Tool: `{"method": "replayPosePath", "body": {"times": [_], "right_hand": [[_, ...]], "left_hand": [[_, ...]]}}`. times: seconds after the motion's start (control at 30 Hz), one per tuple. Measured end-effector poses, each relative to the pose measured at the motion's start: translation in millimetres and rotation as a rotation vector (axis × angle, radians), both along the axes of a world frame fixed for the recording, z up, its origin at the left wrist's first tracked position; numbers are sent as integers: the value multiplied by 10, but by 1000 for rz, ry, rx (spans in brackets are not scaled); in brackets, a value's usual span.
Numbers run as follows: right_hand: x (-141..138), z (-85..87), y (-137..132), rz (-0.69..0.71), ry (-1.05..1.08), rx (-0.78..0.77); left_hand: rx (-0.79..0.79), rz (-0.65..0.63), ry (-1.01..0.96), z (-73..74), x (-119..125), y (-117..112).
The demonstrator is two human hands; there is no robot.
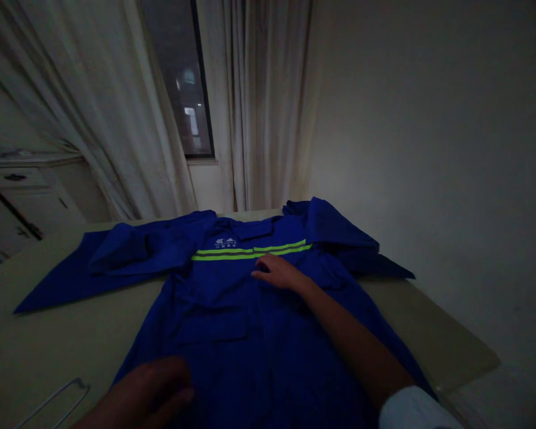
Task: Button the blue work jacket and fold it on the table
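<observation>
From where I sit, watching through the head camera, the right hand (279,272) is over the chest of a blue jacket (218,292), just below its lime stripes (226,255); its fingers are loosely curled, with a gap between thumb and forefinger, and I see nothing gripped there, though I cannot tell whether the fingertips touch the cloth; a pale cuff (417,411) covers that forearm near the elbow. The left hand (154,384) is blurred at the lower left, over the jacket's lower side; it is half open, thumb apart from the bent fingers, with nothing I can make out in it.

The jacket lies spread on a pale table (27,345), front up, collar (251,229) at the far end; a small white logo (226,242) sits above the stripes, and a pocket flap (214,326) lies below them; both sleeves reach outward, with pointed blue cloth (49,292) showing beyond the one on my left. Near the left hand I have a thin wire hanger (51,405), cut off by the frame; farther out stand a white cabinet (31,190), long curtains (116,107) beside a dark window (183,89), and a plain wall (429,149) on my right.
</observation>
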State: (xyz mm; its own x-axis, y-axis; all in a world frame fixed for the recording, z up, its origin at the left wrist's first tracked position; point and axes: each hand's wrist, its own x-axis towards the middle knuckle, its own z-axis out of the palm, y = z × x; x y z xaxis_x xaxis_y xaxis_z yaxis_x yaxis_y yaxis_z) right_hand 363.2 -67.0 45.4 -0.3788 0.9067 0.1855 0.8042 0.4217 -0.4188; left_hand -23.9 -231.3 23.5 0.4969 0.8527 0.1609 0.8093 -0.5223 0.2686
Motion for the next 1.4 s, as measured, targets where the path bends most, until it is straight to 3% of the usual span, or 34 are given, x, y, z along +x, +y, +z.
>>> {"method": "replayPosePath", "body": {"times": [0.1, 0.2, 0.3, 0.43, 0.5, 0.57, 0.73, 0.8, 0.87, 0.97, 1.1, 1.2, 1.33, 1.4], "right_hand": [[-55, -20, 430, -226, -122, 32], [-50, -29, 839, -323, -187, 14], [-117, 19, 1199, -340, -224, -11], [-323, 304, 1680, -336, -200, 64], [-443, 466, 1886, -419, -153, 167], [-557, 548, 2021, -502, -134, 173], [-689, 400, 2039, -411, -223, -56], [-680, 369, 1997, -343, -232, -11], [-703, 409, 1969, -292, -195, 148], [-912, 505, 1952, -332, -110, 310], [-1412, 448, 1941, -412, -130, 158], [-1620, 335, 1933, -446, -143, 114], [-1653, 348, 1935, -488, -93, 226], [-1786, 411, 1938, -429, 59, 251]], "left_hand": [[239, -67, 22, -129, 163, 272], [400, -142, 44, -242, 208, 382], [423, -163, 59, -321, 174, 409], [422, -183, 90, -430, 121, 462], [434, -178, 101, -490, 111, 489], [423, -171, 109, -528, 112, 502], [371, -164, 105, -498, 144, 485], [354, -155, 106, -485, 162, 474], [337, -142, 97, -501, 179, 469], [335, -133, 57, -575, 201, 471], [340, -123, 35, -668, 216, 482], [334, -120, 51, -676, 216, 479], [350, -120, 64, -681, 225, 477], [360, -118, 47, -700, 235, 482]]}}
